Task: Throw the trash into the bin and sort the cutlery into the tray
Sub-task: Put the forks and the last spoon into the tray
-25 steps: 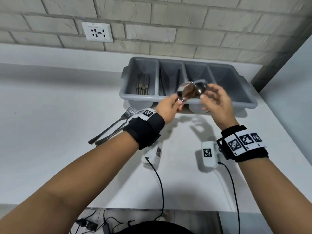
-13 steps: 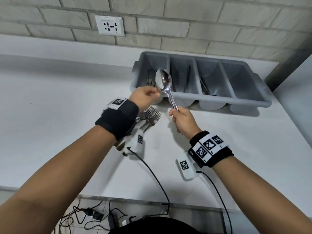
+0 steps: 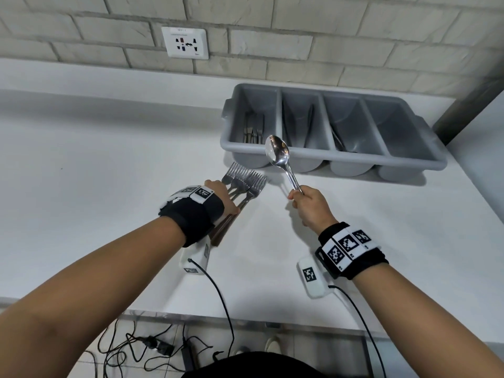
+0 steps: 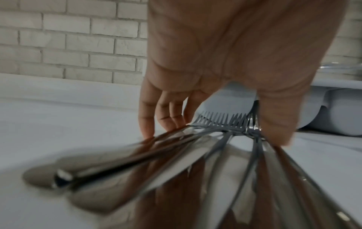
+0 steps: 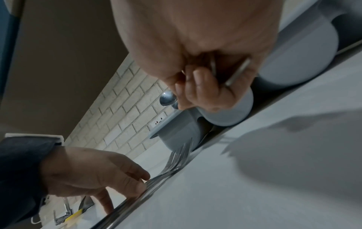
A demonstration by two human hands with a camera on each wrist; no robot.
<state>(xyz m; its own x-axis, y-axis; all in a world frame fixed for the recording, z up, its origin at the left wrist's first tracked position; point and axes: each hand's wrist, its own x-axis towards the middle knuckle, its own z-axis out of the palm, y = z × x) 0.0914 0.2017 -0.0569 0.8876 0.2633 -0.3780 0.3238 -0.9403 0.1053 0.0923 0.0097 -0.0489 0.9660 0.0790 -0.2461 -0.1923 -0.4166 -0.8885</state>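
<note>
Right hand (image 3: 311, 207) pinching a spoon (image 3: 281, 159) by its handle, bowl up, in front of the gray tray (image 3: 409, 162), left hand (image 3: 222, 199) fingers spread over forks (image 3: 245, 184) lying on the white table (image 3: 109, 173), near the tray

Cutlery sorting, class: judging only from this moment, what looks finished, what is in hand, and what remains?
Done: some pieces already lie in three compartments of the grey tray; its rightmost one looks empty. In hand: the right hand grips a spoon by its handle, bowl up, in front of the tray. The left hand is closing on the forks on the counter. Left: spoon and forks still need sorting. No trash or bin is visible.
</note>
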